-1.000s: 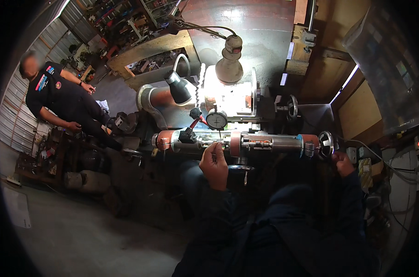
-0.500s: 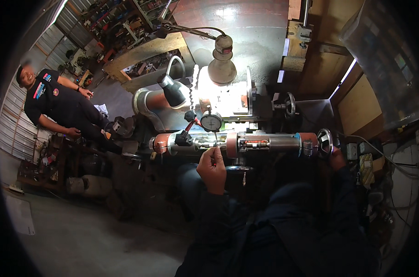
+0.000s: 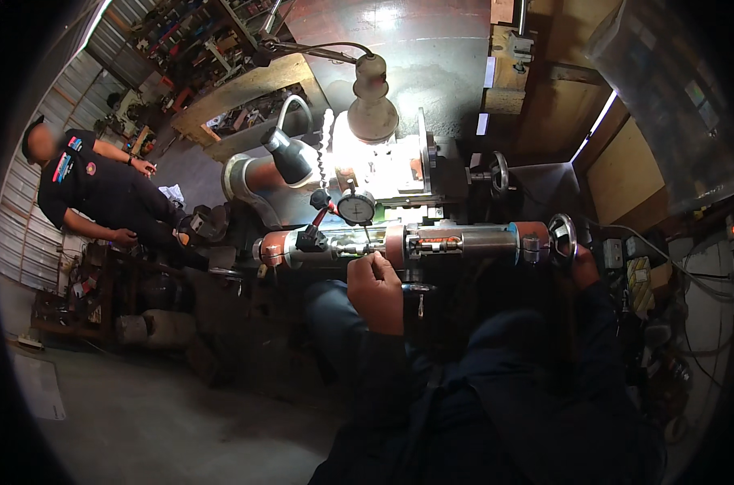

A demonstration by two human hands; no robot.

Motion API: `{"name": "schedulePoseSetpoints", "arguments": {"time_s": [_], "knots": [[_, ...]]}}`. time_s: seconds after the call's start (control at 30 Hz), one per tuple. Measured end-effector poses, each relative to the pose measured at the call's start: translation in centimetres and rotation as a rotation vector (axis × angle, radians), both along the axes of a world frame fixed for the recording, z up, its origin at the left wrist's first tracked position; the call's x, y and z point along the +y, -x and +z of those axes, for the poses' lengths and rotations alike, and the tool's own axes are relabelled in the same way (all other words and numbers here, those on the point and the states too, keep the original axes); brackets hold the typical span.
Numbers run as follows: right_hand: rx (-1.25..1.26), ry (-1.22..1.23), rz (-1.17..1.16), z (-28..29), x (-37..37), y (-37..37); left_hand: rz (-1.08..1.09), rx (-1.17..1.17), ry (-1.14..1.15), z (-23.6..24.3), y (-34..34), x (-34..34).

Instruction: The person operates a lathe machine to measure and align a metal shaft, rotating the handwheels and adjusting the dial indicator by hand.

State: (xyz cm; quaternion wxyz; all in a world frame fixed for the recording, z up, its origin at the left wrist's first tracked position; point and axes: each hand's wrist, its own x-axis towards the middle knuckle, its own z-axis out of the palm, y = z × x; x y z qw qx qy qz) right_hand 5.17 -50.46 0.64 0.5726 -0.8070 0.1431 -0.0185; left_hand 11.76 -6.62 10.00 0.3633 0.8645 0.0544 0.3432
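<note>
Your left hand (image 3: 375, 289) is pinching its fingertips closed just below the dial gauge (image 3: 356, 208), which a clamp (image 3: 311, 239) is apparently steadying; I can't tell what they're gripping. Your right hand (image 3: 584, 267) is staying beside the wheel (image 3: 574, 234), likely for control, its grip unclear.

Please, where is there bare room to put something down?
Bare floor shows at lower left, below the pale cylinder and right of the flat panel. Crowded: around the left hand, where the dial gauge and reddish ring stand close.
</note>
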Motion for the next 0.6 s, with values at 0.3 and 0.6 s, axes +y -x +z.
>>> {"name": "schedulePoseSetpoints", "arguments": {"time_s": [0.3, 0.6], "knots": [[-0.085, 0.248, 0.064, 0.8, -0.1, 0.1, -0.203, 0.074, 0.05, -0.5, -0.6, 2.6], [-0.043, 0.194, 0.023, 1.6, 0.3, -0.1, -0.492, 0.131, 0.035, 0.1, -1.4, 5.7]]}}
